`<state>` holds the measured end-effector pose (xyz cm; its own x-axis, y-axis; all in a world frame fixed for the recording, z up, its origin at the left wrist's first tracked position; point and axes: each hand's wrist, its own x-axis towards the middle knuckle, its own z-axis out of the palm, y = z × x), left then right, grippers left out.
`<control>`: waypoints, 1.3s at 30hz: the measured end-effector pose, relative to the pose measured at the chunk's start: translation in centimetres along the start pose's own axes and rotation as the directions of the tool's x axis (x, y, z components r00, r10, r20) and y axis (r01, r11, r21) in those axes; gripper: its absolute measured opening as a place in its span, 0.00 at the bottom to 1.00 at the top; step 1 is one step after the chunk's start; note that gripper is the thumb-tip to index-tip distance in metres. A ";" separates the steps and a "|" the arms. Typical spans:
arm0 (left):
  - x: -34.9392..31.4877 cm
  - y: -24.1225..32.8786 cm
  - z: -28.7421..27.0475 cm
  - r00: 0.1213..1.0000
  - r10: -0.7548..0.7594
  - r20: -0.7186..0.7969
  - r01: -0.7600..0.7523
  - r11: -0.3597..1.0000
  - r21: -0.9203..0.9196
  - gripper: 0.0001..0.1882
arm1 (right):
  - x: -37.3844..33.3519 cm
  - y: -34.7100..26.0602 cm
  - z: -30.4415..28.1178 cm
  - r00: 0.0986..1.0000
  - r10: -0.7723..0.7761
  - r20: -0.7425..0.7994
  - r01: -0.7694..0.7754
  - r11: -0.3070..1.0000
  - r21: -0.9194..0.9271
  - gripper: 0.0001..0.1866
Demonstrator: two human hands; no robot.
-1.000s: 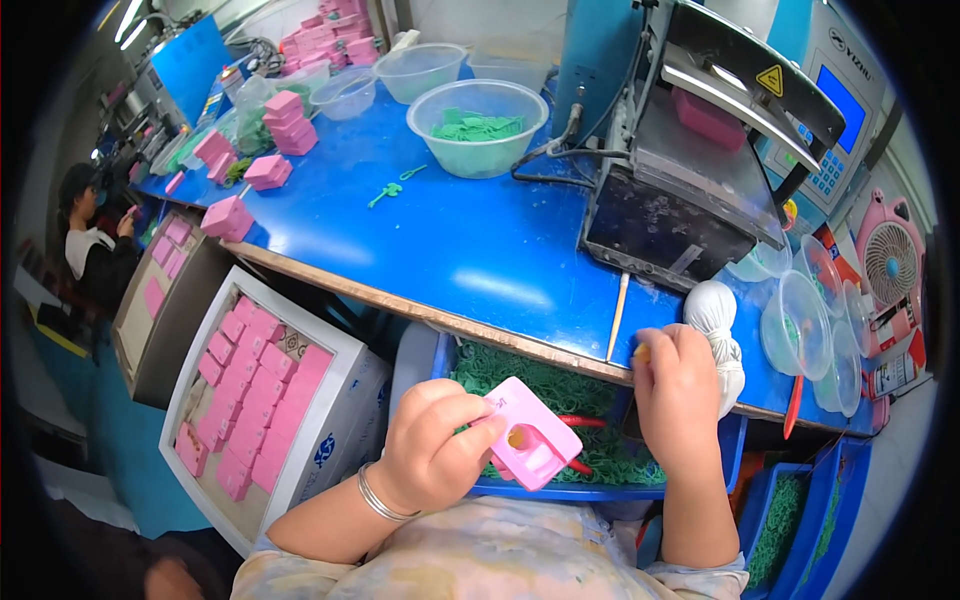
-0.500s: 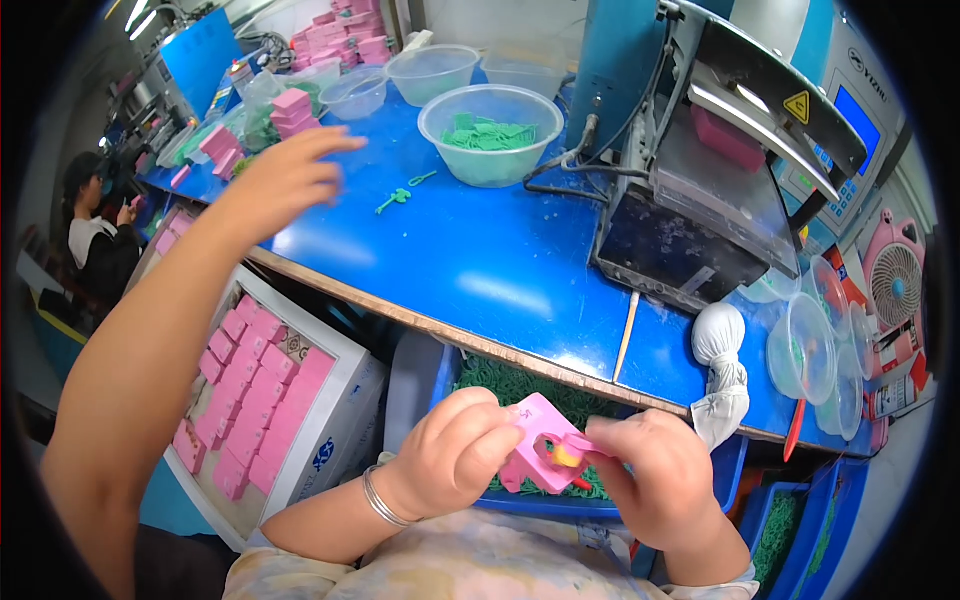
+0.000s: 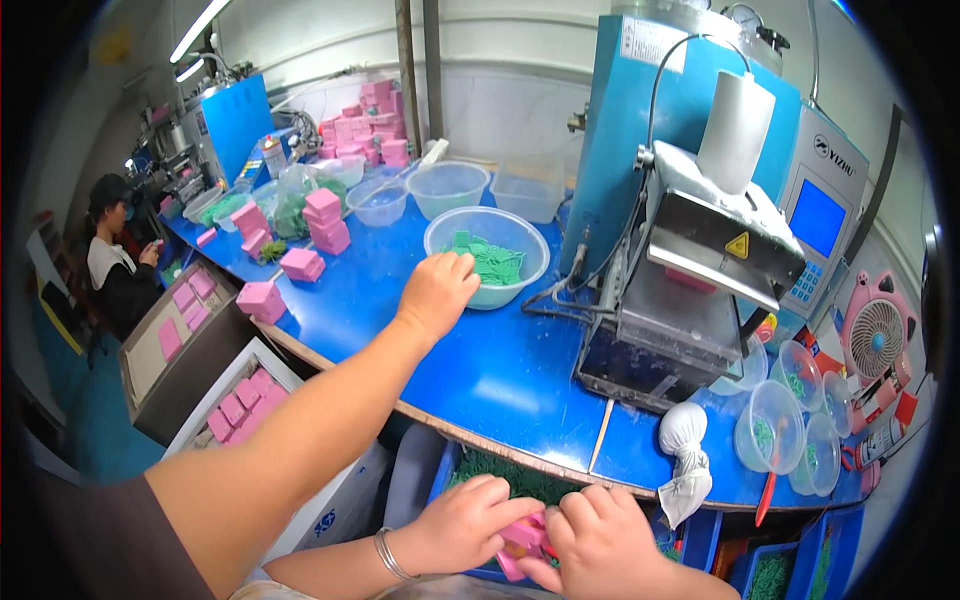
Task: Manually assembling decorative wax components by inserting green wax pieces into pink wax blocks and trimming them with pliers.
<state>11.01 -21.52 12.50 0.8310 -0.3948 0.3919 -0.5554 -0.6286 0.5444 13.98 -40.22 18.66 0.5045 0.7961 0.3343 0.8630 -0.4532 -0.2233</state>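
Observation:
Low in front of me, above a blue bin (image 3: 445, 470) of green pieces, both hands hold a small pink block (image 3: 522, 535). My left hand (image 3: 455, 522), with silver bangles at the wrist, grips its left side. On the other side the fingers of my right hand (image 3: 600, 540) close round it and cover much of it. A bit of red shows by the right fingers. Another person's hand (image 3: 438, 292) reaches in from the left to the near rim of a clear bowl (image 3: 487, 215) of green pieces. A small green piece (image 3: 461, 240) shows just above its fingertips.
A press machine (image 3: 700, 290) stands on the blue table (image 3: 480, 375). A white cloth bundle (image 3: 684, 430) lies at the table's front edge. Pink blocks (image 3: 325, 218) stand stacked at left, near more clear tubs. Clear cups (image 3: 770, 425) and a pink fan (image 3: 878, 335) are at right.
My view has tilted up. The other person's hand has moved right to the bowl, and the loose green pieces on the table are out of sight. The pink block has turned in my hands.

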 end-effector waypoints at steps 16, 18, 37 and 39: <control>0.4 -0.5 1.4 0.936 -0.320 0.147 0.335 0.677 -0.655 0.14 | 0.0 3.5 4.8 0.929 0.307 -0.205 -0.169 0.848 0.502 0.16; 0.1 -0.6 1.7 0.926 -0.358 0.124 0.330 0.604 -0.726 0.13 | -0.6 3.8 5.4 0.926 0.343 -0.158 -0.210 0.815 0.540 0.16; -0.1 0.8 2.4 0.875 -0.386 0.292 0.364 0.128 -0.923 0.17 | -3.3 2.8 7.5 0.833 0.513 -0.206 -0.135 0.550 0.824 0.19; 0.2 0.7 2.5 0.784 -0.568 0.250 0.394 0.144 -0.908 0.18 | -3.3 3.6 6.5 0.858 0.344 -0.381 -0.042 0.788 0.615 0.21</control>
<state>10.87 -23.69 11.05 0.9749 -0.1204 -0.1874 0.2189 0.3626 0.9059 15.25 -41.87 10.84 0.7398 0.3742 0.5591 0.6420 -0.1441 -0.7530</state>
